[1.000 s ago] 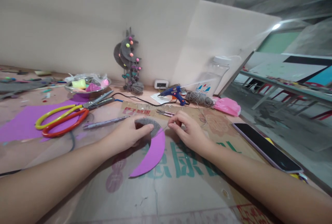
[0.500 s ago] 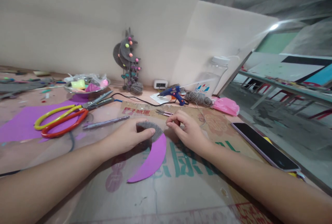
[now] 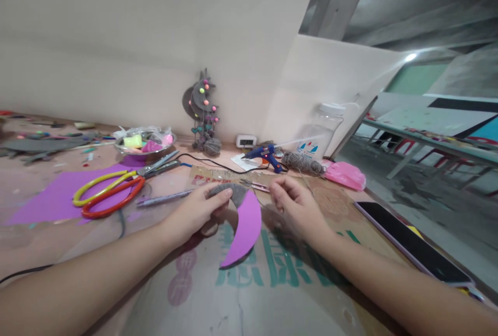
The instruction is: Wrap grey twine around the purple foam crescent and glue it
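Observation:
A purple crescent (image 3: pixel 247 227) has grey yarn (image 3: pixel 237 193) wrapped round its upper end. My left hand (image 3: pixel 202 207) pinches that wrapped end between thumb and fingers, while the bare purple tip points down toward me. To the right of the crescent, my right hand (image 3: pixel 292 202) is raised with its fingers curled together; a thin strand seems to run toward it, but its fingertips are too small to read. Small snips (image 3: pixel 259 186) lie just beyond, between both hands.
Scissors (image 3: pixel 112 191) and a pen (image 3: pixel 163 198) lie left, near a metal bowl (image 3: pixel 146 152). Behind are a glue gun (image 3: pixel 264 155), a decorated moon (image 3: pixel 202 97), a clock (image 3: pixel 246 141), a yarn skein (image 3: pixel 301 162) and a bottle (image 3: pixel 321 128). A phone (image 3: pixel 412 242) lies right.
The view has shifted, so most things appear lower and further right. My right hand has moved away from the crescent, widening the gap. My left hand still holds the wrapped end.

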{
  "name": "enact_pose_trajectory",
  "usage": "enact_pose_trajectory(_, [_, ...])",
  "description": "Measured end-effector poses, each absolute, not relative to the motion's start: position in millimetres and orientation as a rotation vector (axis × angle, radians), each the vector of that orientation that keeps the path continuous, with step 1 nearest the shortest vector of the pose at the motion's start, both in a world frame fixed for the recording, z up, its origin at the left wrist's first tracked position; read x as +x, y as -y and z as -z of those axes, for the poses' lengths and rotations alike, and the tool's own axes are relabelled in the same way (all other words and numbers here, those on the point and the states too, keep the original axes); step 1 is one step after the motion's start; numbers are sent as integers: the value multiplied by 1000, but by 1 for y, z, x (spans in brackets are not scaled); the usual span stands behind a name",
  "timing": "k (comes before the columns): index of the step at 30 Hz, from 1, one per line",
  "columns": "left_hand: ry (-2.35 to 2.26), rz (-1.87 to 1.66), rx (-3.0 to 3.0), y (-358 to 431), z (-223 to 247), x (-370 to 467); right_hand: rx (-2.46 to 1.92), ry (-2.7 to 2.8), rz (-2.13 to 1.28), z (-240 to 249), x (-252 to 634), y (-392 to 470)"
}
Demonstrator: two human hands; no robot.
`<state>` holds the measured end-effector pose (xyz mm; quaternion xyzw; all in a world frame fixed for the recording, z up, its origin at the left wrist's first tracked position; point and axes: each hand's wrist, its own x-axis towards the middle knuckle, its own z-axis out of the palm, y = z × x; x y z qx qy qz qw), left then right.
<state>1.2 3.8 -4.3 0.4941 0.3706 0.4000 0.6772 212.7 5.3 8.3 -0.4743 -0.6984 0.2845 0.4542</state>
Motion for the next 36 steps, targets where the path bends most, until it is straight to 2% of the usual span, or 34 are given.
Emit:
enact_pose_trajectory(7, [-839, -884, 1172, -4, 4, 1, -1243, 1906, -939, -12, 201, 9])
enact_pose_trajectory(17, [-969, -802, 1452, -1, 3, 1, -1220, 1986, -884, -9, 195, 14])
enact_pose_trajectory(26, [-1007, -910, 1728, 4, -3, 2, -1224, 2090, -776, -6, 194, 14])
enact_pose_trajectory(36, [-921, -850, 1445, 0, 7, 3, -1263, 2026, -804, -7, 195, 15])
